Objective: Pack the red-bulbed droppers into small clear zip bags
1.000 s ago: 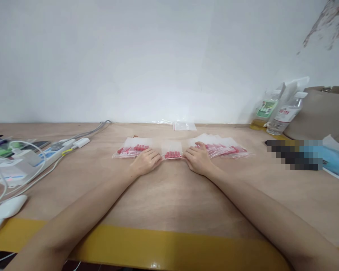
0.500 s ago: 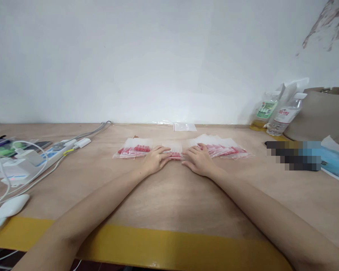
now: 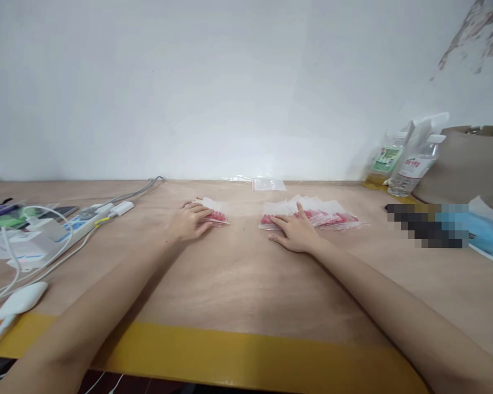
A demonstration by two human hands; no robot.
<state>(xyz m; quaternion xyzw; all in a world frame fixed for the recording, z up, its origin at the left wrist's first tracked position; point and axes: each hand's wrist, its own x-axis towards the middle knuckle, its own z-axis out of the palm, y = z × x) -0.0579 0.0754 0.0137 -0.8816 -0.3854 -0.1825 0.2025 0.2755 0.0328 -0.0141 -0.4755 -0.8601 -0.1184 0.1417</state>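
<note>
Small clear zip bags with red pieces inside lie in two groups on the table. My left hand rests on the left bags, fingers stretched over them and hiding part of the group. My right hand lies spread, its fingertips touching the nearer end of the right bags, which overlap in a fanned row. Both hands are open, palms down, with neither gripping a bag. What the red pieces are is too small to tell.
A flat, clear zip bag lies by the wall. Left are a power strip, white chargers and cables. Two plastic bottles, a grey-brown bag and a blue packet stand or lie at right.
My left hand has moved left, away from the middle, onto the left bags. The bag between my hands now lies with the right group. My right hand has shifted slightly and spread its fingers.
</note>
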